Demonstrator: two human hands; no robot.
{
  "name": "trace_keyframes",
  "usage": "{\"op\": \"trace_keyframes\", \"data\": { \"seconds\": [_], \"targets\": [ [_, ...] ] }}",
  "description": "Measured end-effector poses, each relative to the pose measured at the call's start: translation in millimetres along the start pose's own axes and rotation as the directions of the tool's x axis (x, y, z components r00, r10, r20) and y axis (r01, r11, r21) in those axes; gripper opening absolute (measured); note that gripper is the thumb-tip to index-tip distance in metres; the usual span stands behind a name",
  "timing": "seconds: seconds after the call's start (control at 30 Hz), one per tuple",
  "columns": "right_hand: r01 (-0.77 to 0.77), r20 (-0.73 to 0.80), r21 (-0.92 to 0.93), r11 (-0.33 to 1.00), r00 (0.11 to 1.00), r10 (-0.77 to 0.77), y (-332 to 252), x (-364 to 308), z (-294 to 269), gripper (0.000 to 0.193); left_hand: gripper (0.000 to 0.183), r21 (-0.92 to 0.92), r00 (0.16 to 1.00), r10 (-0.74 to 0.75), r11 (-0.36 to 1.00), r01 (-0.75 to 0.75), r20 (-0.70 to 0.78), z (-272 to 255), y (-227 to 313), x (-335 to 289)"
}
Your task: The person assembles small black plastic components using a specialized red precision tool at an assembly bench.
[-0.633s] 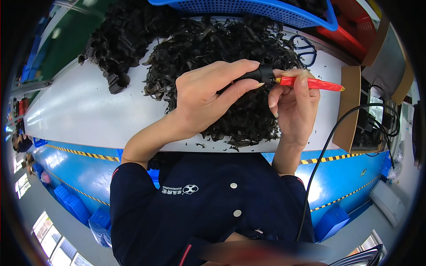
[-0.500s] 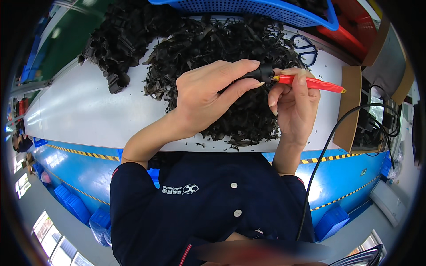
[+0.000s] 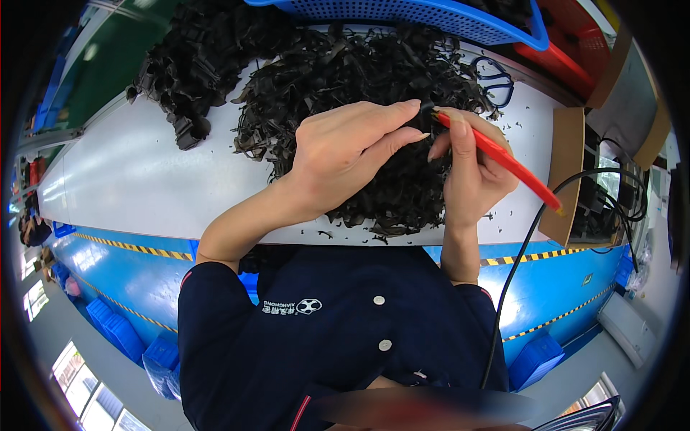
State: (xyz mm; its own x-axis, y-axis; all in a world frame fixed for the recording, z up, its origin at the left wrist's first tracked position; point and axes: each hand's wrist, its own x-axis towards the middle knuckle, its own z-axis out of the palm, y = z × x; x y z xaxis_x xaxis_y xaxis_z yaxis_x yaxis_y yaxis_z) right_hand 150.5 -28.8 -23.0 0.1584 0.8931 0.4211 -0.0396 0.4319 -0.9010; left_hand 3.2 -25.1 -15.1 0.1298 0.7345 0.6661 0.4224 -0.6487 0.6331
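Above the middle of the white table, my left hand [image 3: 352,147] pinches a small black part [image 3: 427,107] between thumb and fingers; most of it is hidden by them. In the earlier picture it looks like a short black cylinder. My right hand [image 3: 478,169] is closed around a slim red tool [image 3: 503,154] with yellowish ends. One end of the tool meets the black part, while the other slants down to the right; its exact kind cannot be made out. Beneath both hands spreads a heap of thin black scraps [image 3: 345,75].
Larger black pieces [image 3: 190,79] are piled at the far left. A blue perforated basket [image 3: 402,13] stands at the back, beside a red crate [image 3: 557,68]. Dark-blue scissor handles [image 3: 496,79] lie right of the heap. A cardboard box [image 3: 564,176] and a black cable [image 3: 528,233] are at the right.
The red tool has swung from nearly level to a downward slant, its outer end lower. My right hand has turned with it, and the black part has tipped further behind my left fingers.
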Motion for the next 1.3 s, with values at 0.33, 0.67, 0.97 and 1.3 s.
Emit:
{"op": "trace_keyframes", "data": {
  "seconds": [0.33,0.67,0.97,1.3],
  "targets": [
    [0.215,-0.035,-0.333,0.918,0.970,-0.240,18,22,-8,0.009,0.032,-0.105,0.996,-0.069,0.992,0.075,0.057,-13,10,4],
    [0.294,0.074,-0.360,0.886,0.955,-0.287,12,21,-5,0.009,0.034,-0.152,0.994,-0.079,0.984,0.090,0.071,-30,22,3],
    [-0.222,0.239,0.461,0.859,0.964,0.121,-23,4,-9,0.029,0.032,-0.107,0.997,0.081,0.991,-0.081,-0.013,-27,16,9],
    [-0.305,0.219,0.455,0.836,0.949,0.227,-21,2,-9,0.031,0.032,-0.095,0.993,0.116,0.989,-0.117,-0.013,-20,10,9]
  ]
}}
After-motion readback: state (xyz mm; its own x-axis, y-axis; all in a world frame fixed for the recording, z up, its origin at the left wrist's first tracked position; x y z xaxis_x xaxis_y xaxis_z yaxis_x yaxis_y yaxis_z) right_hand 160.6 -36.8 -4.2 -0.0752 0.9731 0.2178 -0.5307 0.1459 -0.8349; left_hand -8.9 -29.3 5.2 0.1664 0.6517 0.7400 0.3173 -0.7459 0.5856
